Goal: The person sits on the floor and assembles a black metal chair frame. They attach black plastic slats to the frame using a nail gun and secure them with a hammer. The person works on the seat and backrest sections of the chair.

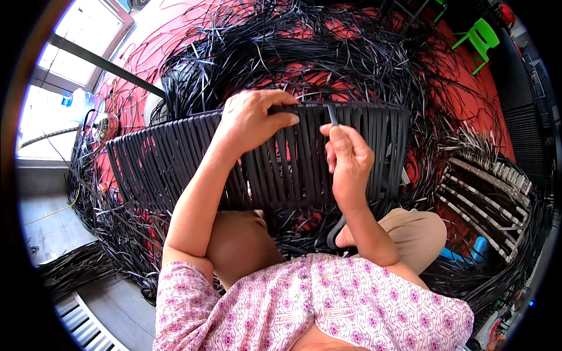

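Note:
Across my lap stands a long frame (pixel 345 158) wrapped closely with flat black strips, some spaced with gaps between them. My left hand (pixel 252 120) bends over its upper rail near the middle, thumb on the near side and fingers at the top edge. The far fingertips are hidden behind the rail. To the right, my right hand (pixel 350 157) is closed just in front of the wrapping. Between its thumb and index finger is a short, flat, dark grey strip end (pixel 332 113), which points up to the rail.
Loose black strips (pixel 281 52) lie in a tangled heap over the red floor (pixel 477 96). At right stands a slatted rack (pixel 486 202), with a blue object (pixel 480 248) near it. A green chair (pixel 480 41) stands far right; a dark pole (pixel 108 67) slants at left.

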The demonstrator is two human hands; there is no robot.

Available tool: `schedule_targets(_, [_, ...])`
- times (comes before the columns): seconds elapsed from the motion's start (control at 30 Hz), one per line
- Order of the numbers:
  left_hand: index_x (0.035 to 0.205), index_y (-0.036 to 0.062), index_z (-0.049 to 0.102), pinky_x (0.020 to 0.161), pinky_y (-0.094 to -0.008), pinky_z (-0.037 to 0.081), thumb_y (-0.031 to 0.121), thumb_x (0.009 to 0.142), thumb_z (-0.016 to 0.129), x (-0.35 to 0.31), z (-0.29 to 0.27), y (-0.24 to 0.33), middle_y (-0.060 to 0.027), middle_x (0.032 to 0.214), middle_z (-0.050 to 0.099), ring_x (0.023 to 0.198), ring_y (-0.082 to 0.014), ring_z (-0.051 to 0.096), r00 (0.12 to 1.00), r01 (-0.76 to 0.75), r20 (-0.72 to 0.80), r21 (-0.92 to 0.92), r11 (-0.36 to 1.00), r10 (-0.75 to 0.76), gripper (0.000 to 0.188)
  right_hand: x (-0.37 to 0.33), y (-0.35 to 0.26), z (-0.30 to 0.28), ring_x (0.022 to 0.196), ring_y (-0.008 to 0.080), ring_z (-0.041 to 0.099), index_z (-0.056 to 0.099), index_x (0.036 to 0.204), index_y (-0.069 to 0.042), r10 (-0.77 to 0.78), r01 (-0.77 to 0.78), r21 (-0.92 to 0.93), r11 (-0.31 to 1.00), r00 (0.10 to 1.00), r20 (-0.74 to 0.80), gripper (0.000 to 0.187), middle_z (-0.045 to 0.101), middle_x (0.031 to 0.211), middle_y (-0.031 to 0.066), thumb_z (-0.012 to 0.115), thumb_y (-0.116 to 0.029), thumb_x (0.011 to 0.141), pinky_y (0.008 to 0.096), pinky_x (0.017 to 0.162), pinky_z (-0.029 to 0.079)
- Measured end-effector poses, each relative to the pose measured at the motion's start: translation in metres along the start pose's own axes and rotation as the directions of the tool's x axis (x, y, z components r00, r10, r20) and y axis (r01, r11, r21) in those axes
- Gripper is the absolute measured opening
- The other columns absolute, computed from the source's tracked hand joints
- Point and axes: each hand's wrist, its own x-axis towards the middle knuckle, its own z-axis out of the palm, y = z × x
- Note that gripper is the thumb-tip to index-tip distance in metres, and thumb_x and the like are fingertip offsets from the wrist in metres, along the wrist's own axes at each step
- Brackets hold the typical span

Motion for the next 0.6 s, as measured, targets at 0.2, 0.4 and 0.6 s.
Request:
schedule_targets(0.2, [0.102,0.0048,0.07,0.075,-0.0361,0.052,0.023,0.076,0.075,-0.004,0.004,-0.001,-0.0126,0.091,0.07,0.084,-0.0306,0.068,0.993,-0.102,-0.063,-0.022,0.995,0.1,0.032,-0.004,-0.003,-0.003,0.05,0.0017,0.045,0.068,0.097,0.0,0.003,0.0,-0.128,0.992,1.0,0.024,0.028,0.052,0.058,-0.0026,0.058,-0.025,0.099,0.02,0.045,0.034])
schedule_targets(0.4, [0.1,0.0053,0.069,0.059,-0.0368,0.046,0.021,0.072,0.076,-0.009,0.005,0.002,-0.0086,0.074,0.061,0.065,-0.0276,0.059,0.987,-0.153,-0.027,0.07,0.986,0.155,0.032,-0.01,0.017,-0.013,0.05,0.0068,0.051,0.067,0.093,0.002,-0.06,0.073,-0.147,0.986,0.994,0.093,0.025,0.06,0.066,0.0042,0.059,-0.02,0.098,0.0228,0.045,0.04])
schedule_targets(0.6, [0.101,0.0045,0.068,0.059,-0.0352,0.044,0.019,0.07,0.076,-0.001,0.006,-0.003,-0.0074,0.074,0.061,0.064,-0.0259,0.059,0.985,-0.172,0.014,0.076,0.982,0.171,0.036,-0.006,0.018,-0.014,0.047,0.0099,0.051,0.066,0.091,0.002,-0.085,0.107,-0.181,0.978,0.989,0.123,0.021,0.056,0.06,0.0045,0.059,-0.017,0.097,0.0246,0.044,0.04])
